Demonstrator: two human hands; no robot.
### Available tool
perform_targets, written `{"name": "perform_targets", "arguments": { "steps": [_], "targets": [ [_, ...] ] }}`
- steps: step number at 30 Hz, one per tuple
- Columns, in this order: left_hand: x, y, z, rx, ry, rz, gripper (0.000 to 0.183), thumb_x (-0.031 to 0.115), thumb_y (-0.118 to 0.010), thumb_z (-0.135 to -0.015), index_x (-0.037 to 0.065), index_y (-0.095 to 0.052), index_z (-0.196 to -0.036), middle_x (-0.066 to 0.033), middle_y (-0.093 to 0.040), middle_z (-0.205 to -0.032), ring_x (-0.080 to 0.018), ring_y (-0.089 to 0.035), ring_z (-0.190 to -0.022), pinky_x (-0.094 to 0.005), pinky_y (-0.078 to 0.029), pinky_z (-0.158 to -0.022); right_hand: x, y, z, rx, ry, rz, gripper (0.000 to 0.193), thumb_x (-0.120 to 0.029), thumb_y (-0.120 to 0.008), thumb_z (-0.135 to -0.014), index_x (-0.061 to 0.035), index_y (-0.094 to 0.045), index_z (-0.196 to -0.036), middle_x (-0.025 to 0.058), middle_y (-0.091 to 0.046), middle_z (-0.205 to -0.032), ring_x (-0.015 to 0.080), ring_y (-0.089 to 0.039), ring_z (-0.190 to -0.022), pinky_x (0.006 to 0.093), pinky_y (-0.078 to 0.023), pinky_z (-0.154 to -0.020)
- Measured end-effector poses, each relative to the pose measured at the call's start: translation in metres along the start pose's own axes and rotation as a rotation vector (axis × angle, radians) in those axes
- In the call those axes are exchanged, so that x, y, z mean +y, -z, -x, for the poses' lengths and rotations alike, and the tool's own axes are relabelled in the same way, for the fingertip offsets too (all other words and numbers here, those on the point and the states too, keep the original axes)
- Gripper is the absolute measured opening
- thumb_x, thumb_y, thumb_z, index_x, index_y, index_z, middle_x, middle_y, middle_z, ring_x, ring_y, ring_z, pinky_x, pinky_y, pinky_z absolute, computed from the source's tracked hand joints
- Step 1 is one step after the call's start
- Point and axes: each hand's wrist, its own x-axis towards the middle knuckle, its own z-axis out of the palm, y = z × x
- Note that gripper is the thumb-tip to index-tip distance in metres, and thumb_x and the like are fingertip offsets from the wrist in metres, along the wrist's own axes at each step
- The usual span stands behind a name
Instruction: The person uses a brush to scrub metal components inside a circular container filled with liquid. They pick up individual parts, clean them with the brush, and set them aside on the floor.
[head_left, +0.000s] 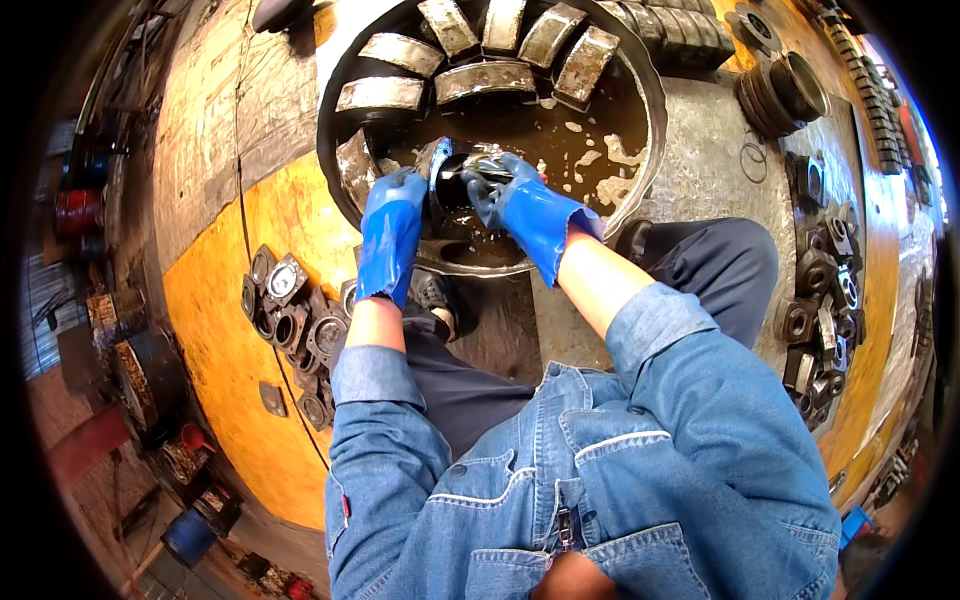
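While a heap of metal parts (300, 325) lies left of the round tub (656, 130), the gloved left hand (392, 215), above the tub's near left side, has its fingers bent around the edge of a round metal piece (434, 165); this piece, over the tub's brown liquid (525, 135), looks heavy, stiff and slippery when wet, so its thick rim seems the safest hold; the gloved right hand (515, 190) curls its fingers at the opening, though whether they pinch something there I cannot tell; loose parts (825, 300) lie right of the tub; the hands hide the piece's far ends, and murky liquid conceals the tub's bottom.
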Motion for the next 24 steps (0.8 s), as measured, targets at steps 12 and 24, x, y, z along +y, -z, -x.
{"name": "perform_targets", "arguments": {
  "steps": [12,24],
  "targets": [
    [0.017,0.001,0.009,-0.024,-0.012,-0.051,0.046,0.033,-0.062,-0.098,-0.003,-0.075,-0.124,-0.0172,-0.079,-0.11,-0.0233,-0.073,-0.107,-0.0333,-0.054,-0.097,-0.021,0.026,0.0,-0.591,0.648,1.277,0.03,0.004,-0.06,-0.103,-0.0003,-0.067,-0.132,0.0159,-0.077,-0.117,0.0223,-0.077,-0.101,0.0304,-0.064,-0.089],
    [0.015,-0.007,0.003,0.019,-0.066,-0.089,0.042,0.036,-0.056,-0.094,0.006,-0.077,-0.116,-0.0261,-0.075,-0.111,-0.0431,-0.072,-0.109,-0.0455,-0.054,-0.096,-0.011,-0.043,0.041,-0.664,0.863,3.06,0.03,-0.026,-0.057,-0.101,-0.0093,-0.074,-0.119,0.0182,-0.077,-0.107,0.0353,-0.074,-0.103,0.0466,-0.059,-0.09]
  ]
}}
